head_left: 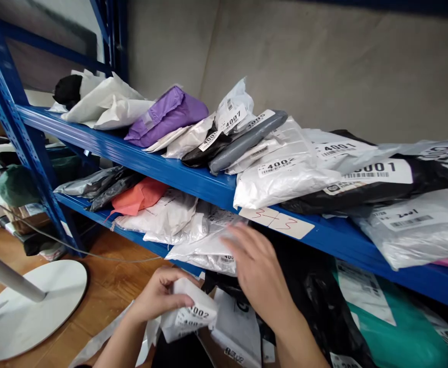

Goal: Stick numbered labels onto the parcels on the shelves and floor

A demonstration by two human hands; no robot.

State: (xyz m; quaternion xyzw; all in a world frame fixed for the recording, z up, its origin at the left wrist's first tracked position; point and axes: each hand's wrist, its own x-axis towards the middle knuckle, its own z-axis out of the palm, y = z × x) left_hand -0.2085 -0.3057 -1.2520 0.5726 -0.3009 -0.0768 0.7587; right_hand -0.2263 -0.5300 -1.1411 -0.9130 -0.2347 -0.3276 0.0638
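From afar, my left hand [161, 291] is pinching folded white paper labels [198, 314] at six o'clock, my right hand [259, 263] hovering spread-fingered at five, a white plastic parcel [285, 185] at three already numbered, a purple plastic parcel [174, 115] at ten apparently not.

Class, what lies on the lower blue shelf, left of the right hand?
Dark bags, a red-orange bag and white bags. The right hand covers part of one white bag; what the bags contain is hidden.
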